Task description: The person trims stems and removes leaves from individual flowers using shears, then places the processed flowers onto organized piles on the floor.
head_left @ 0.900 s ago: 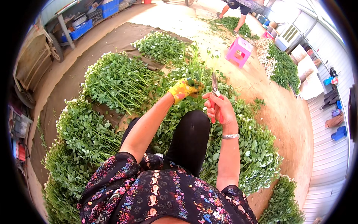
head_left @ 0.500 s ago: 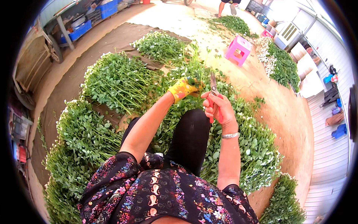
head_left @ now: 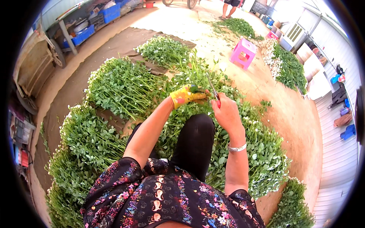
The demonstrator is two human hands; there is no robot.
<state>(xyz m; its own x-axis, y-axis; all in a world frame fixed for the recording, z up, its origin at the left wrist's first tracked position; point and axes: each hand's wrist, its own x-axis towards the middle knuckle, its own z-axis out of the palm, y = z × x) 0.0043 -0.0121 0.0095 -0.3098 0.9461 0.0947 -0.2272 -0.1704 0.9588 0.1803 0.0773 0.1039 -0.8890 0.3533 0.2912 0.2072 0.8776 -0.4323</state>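
My left hand wears a yellow glove and pinches a green stem in front of me. My right hand grips scissors with red handles, the blades pointing up and away beside the gloved fingers. Both hands hover above a thick mass of cut green plants with small white flowers. A silver bracelet circles my right wrist. My black-trousered knee sits between the forearms.
Heaps of the same green plants lie on a brown ground sheet to the left and ahead. A pink plastic stool stands on the dirt floor ahead right. Another person's legs are far back. Blue crates line the left wall.
My head has tilted slightly, shifting the scene. Both hands stay close together over the plants, the right hand with the scissors now lower and nearer the gloved left hand.
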